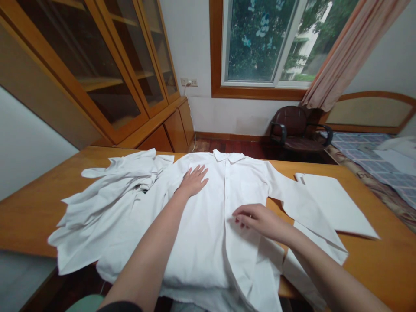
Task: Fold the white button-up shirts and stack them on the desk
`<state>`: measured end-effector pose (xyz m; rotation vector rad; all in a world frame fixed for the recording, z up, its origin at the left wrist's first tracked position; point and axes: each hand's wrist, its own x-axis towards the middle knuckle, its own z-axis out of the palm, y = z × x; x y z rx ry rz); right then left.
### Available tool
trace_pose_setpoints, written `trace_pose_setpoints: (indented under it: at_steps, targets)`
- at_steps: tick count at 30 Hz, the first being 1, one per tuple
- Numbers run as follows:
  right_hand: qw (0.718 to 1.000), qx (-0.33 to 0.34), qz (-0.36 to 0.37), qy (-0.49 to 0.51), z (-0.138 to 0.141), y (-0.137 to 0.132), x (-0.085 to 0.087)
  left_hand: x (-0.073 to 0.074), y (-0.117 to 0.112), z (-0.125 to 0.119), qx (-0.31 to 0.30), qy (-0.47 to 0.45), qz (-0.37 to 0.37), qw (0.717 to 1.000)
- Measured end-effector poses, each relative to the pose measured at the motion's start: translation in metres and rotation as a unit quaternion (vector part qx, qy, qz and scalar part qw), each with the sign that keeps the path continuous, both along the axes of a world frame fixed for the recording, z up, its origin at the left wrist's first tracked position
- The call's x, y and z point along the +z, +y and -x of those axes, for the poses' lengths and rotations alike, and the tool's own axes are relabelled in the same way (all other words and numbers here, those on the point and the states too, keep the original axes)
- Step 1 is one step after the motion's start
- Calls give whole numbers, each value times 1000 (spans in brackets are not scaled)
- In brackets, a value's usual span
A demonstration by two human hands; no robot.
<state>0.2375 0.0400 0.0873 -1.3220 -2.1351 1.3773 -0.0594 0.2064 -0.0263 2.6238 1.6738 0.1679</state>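
Note:
A white button-up shirt (pixel 208 225) lies front side up on the wooden table, its collar pointing away from me and its lower edge hanging over the near side. My left hand (pixel 194 181) rests flat on the upper left of the shirt front, fingers spread. Over the right half, close to the button strip, is my right hand (pixel 251 218), with fingers loosely curled and no cloth visibly gripped. The right sleeve (pixel 307 203) reaches out across the table and bends back toward me. The left sleeve cannot be made out clearly beside the heaped cloth.
A rumpled pile of white garments (pixel 107 203) touches the shirt's left side. A folded white cloth (pixel 338 201) lies at the right on the table (pixel 390 260). Beyond stand a glass-door cabinet (pixel 130 73), a dark armchair (pixel 292 130) and a bed (pixel 380 151).

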Motion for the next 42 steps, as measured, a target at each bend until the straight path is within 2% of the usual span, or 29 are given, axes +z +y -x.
trace_pose_setpoints:
  at_steps: [2, 4, 7, 11, 17, 20, 23, 26, 29, 32, 36, 42]
  targets:
    - [982, -62, -167, -56, 4, 15, -25, -1, 1, 1, -3, -3, -1, 1000]
    - [949, -95, -272, -130, 8, 27, -50, -2, 2, 1, -4, -5, -1, 1000]
    - [903, -132, -317, -259, 12, 38, -82, -1, 3, 1, -2, -6, 3, 1000]
    - [880, -116, -324, -326, 4, 49, -102, 3, 5, 2, -1, 1, 11, 1000]
    - [878, -82, -333, -333, -16, 57, -103, 9, 6, 3, -8, -2, 14, 1000]
    - [882, -85, -333, -322, -17, 57, -101, 14, 1, 0, -13, -28, -15, 999]
    - [893, -119, -335, -275, -12, 55, -92, 21, -11, -9, -33, -101, -57, 993]
    - [906, -172, -327, -207, -1, 50, -74, 24, -24, -26, -48, -210, -66, 974]
    - [921, -157, -307, -180, 18, 44, -59, 20, -32, -45, -42, -311, -42, 949]
    - [926, -116, -304, -192, 36, 41, -57, 11, -33, -56, -37, -359, -16, 932]
    - [908, -124, -312, -251, 53, 49, -65, 1, -30, -58, -20, -355, -34, 934]
    - [902, -146, -278, -297, 60, 59, -71, -1, -32, -57, -21, -329, -58, 942]
